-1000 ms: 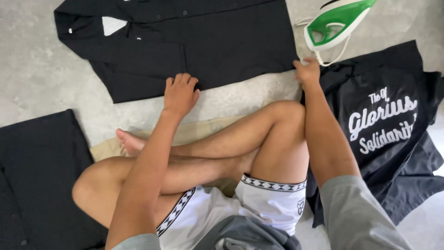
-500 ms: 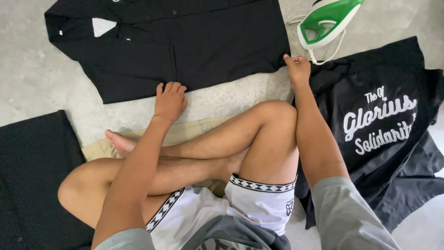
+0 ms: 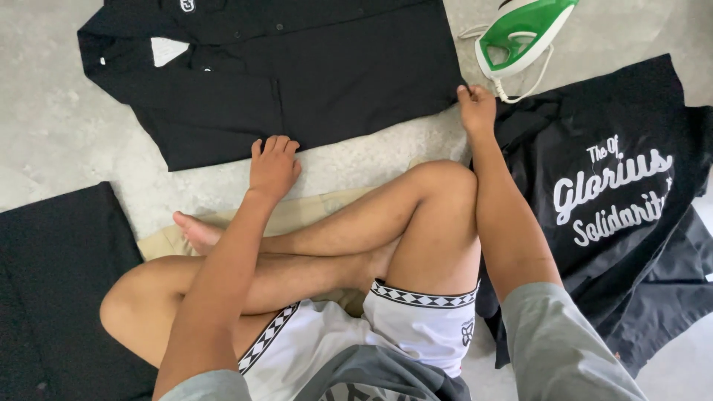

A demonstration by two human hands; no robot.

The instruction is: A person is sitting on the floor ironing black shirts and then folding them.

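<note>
Head view: left hand [image 3: 272, 165] is pressing flat, fingers together, on the black shirt [image 3: 297, 74] hem; right hand [image 3: 476, 110] is pinching its right corner, the shirt lying lengthwise across the floor [image 3: 44, 141].

Grey short sleeves, white shorts with black-and-white patterned trim, bare legs and feet

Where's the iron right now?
In the head view, the green and white iron sits on the floor at the top right, just beyond the right hand, between the black shirt and the printed black garment.
</note>
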